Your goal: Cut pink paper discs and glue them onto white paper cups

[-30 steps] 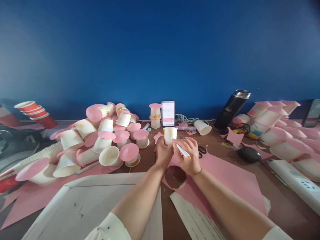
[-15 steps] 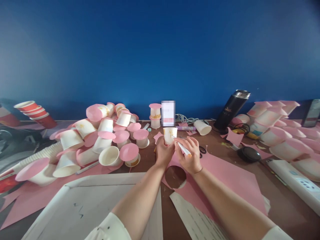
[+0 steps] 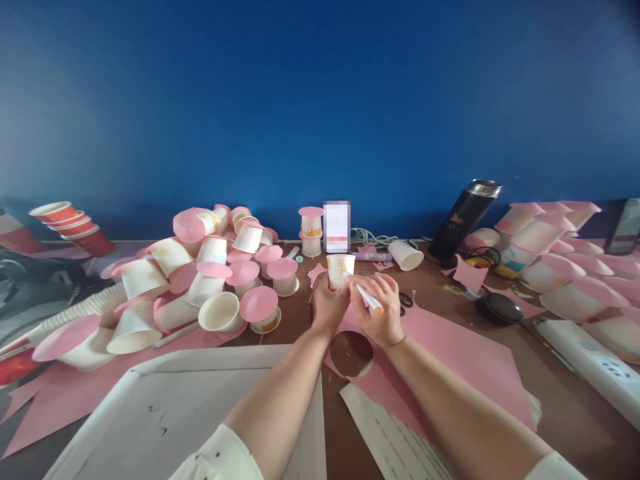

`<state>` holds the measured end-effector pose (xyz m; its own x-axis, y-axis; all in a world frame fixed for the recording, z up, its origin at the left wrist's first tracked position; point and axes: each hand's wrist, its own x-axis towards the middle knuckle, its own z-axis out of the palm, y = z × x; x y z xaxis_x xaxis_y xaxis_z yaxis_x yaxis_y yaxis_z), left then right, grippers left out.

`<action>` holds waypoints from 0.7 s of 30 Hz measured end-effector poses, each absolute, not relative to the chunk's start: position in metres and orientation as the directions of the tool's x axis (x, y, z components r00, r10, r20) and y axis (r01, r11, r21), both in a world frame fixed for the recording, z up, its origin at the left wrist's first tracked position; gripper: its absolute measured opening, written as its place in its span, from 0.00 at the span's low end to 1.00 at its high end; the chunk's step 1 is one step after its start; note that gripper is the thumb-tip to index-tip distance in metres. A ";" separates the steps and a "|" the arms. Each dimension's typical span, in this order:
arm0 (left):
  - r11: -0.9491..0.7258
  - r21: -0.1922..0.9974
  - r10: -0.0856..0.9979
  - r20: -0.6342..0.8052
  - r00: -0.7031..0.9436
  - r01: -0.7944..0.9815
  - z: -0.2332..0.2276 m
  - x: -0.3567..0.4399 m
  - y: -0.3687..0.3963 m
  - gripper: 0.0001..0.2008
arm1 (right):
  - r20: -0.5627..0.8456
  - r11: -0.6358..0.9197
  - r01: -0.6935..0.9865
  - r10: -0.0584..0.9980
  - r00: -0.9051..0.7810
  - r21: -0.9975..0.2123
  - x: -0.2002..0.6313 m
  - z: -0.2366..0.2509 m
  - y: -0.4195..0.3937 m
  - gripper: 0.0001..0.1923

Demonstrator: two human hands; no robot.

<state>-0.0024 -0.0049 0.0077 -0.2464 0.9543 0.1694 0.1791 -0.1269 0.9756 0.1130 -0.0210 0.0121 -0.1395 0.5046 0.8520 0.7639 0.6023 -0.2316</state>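
Observation:
A white paper cup (image 3: 340,268) with yellow-gold marks on its side stands upright in my left hand (image 3: 330,303), whose fingers wrap its lower part. My right hand (image 3: 381,310) is closed round a white marker (image 3: 369,298) with an orange end. The marker's other end points at the right side of the cup; I cannot tell whether the tip touches it. Under my hands lies a pink paper sheet (image 3: 460,353) with a round hole cut in it. Black scissors (image 3: 406,301) show partly behind my right hand.
Many white cups with pink paper discs (image 3: 258,305) crowd the left. Behind my hands stand a stacked pair of cups (image 3: 311,231) and a blurred phone (image 3: 337,227). A black thermos (image 3: 463,220), a black mouse (image 3: 499,309) and a power strip (image 3: 593,360) are at right.
The gold marks on the cup look slightly different, with a stroke showing lower on its side. Both hands keep nearly the same place and grip.

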 end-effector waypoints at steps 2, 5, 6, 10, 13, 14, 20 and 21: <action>-0.134 0.976 0.955 0.174 -0.242 0.172 0.006 -0.003 -0.004 0.11 | 0.854 0.599 0.766 0.502 -0.134 -0.232 0.113 0.012 -0.021 0.08; -0.144 0.976 0.954 0.180 -0.238 0.164 0.004 -0.003 -0.003 0.11 | 0.854 0.595 0.770 0.503 -0.134 -0.230 0.113 0.012 -0.021 0.08; -0.144 0.976 0.954 0.180 -0.238 0.161 0.004 -0.003 -0.003 0.12 | 0.854 0.595 0.770 0.503 -0.134 -0.230 0.113 0.012 -0.021 0.08; -0.141 0.976 0.954 0.179 -0.241 0.166 0.004 -0.003 -0.003 0.12 | 0.861 0.603 0.762 0.493 -0.125 -0.234 0.114 0.011 -0.020 0.09; -0.141 0.974 0.951 0.183 -0.248 0.178 0.004 -0.003 -0.003 0.12 | 0.866 0.605 0.759 0.486 -0.116 -0.239 0.114 0.010 -0.020 0.10; -0.143 0.974 0.950 0.184 -0.251 0.175 0.004 -0.003 -0.003 0.12 | 0.866 0.605 0.760 0.487 -0.115 -0.239 0.114 0.010 -0.020 0.10; -0.146 0.977 0.951 0.182 -0.250 0.155 0.004 -0.003 -0.003 0.11 | 0.862 0.606 0.758 0.493 -0.121 -0.241 0.114 0.011 -0.019 0.10; -0.146 0.976 0.950 0.184 -0.251 0.163 0.004 -0.003 -0.003 0.11 | 0.861 0.607 0.758 0.493 -0.123 -0.240 0.114 0.011 -0.019 0.10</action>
